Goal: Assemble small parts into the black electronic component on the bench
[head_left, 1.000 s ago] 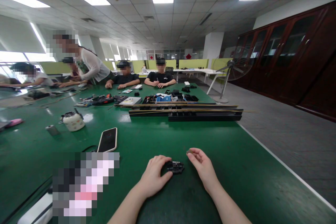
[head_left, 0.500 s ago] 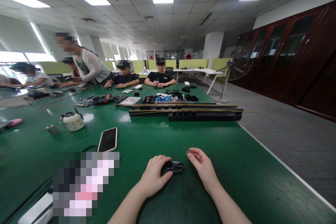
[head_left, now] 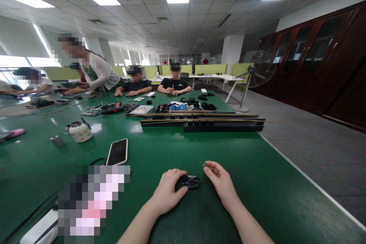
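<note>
On the green table lies a small black plastic part (head_left: pixel 192 182) with fine detail on its upper side. My left hand (head_left: pixel 169 190) grips its left end between thumb and fingers. To the right, a little above the table, my right hand (head_left: pixel 217 177) pinches a tiny greenish-grey piece (head_left: pixel 204 164) between thumb and forefinger. That piece is too small to make out its kind. A short gap separates it from the black part.
Long black rails (head_left: pixel 223 125) with thin brass-coloured rods lie across the table ahead. A phone (head_left: pixel 117 151), a patterned pot (head_left: pixel 80 132) and a grey cylinder (head_left: pixel 56 141) stand to the left. Tools (head_left: pixel 110 109) and several people are farther back.
My right hand has barely shifted, the tiny piece turning slightly in its fingers. My left hand and the black part stay put. The standing person at the back left moved a little.
</note>
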Tool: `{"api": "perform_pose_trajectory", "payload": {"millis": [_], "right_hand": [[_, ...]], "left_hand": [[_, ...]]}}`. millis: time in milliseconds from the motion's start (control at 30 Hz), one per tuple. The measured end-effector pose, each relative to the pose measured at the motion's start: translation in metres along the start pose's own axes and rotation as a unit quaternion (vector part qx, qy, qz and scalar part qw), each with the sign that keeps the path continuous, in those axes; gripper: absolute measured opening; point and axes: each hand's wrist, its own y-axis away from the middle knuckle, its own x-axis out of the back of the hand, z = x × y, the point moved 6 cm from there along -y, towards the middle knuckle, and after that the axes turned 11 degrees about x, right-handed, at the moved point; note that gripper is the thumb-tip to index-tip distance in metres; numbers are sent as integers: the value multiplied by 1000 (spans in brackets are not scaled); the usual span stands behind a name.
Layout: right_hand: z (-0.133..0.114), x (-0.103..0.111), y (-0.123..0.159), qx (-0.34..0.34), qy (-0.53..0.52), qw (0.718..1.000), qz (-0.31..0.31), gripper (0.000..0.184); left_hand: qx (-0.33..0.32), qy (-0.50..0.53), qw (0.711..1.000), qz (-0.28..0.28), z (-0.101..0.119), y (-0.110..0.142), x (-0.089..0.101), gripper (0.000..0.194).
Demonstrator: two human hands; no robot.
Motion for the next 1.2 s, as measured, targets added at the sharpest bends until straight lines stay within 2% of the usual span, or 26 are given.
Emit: {"api": "perform_pose_trajectory", "payload": {"millis": [467,833,1200], "right_hand": [[4,-1,0,-19,-21,1000,-3,44],[4,-5,-1,1,15,999,-50,42],[3,-12,5,73,152,976,-138,24]], "left_hand": [[-3,-5,1000,4,1,0,1,36],[-5,-3,1000,4,0,0,0,36],[-5,-5,1000,3,2,0,0,36]]}}
